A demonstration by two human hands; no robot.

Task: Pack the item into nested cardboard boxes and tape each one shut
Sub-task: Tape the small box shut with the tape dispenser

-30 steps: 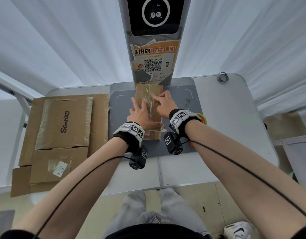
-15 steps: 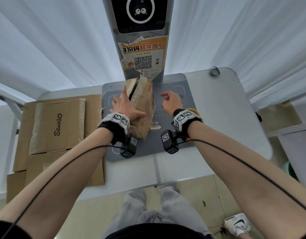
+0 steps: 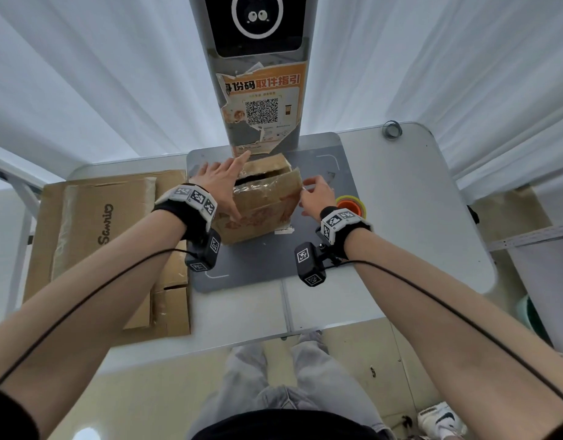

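Observation:
A small brown cardboard box (image 3: 261,214) stands on the grey mat (image 3: 331,249), its top flaps partly apart with a dark gap showing. Old clear tape shines on the near flap. My left hand (image 3: 221,182) lies flat against the box's left side, fingers straight and pointing away, thumb on the front face. My right hand (image 3: 316,195) touches the box's right edge at the near flap's corner, fingers loosely bent. Whatever is inside the box is hidden.
An orange tape roll (image 3: 351,205) lies on the mat just right of my right hand. Flattened cardboard boxes (image 3: 105,230) are stacked on the table's left. A grey kiosk post (image 3: 261,100) rises behind the box. A small ring (image 3: 392,129) sits at the far right corner.
The box went from lying flat under both hands to tilted up, and now stands upright with flaps ajar. My right hand came back to its right edge; the camera moved closer.

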